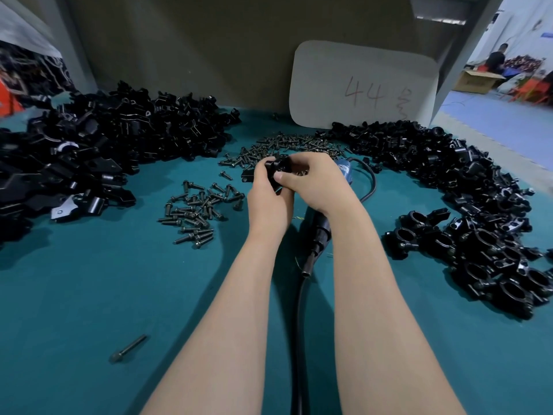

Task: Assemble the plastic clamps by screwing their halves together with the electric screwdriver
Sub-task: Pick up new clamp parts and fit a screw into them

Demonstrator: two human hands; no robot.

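Both hands: left hand (267,199) and right hand (317,184), each grip curled round one black clamp (276,169), centre frame, likely mating its halves.
Electric screwdriver (317,232): idle on worktop (89,295) under right wrist, within reach.
Screws (194,211): loose, left of hands.

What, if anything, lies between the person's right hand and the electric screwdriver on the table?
Nothing visible does. The electric screwdriver lies on the table just under the right wrist. But the right hand and left hand both grip a black clamp piece, so the right hand would have to let go first.

clamp halves (89,151) left, screws (197,208) centre (loose), assembled clamps (478,235) right
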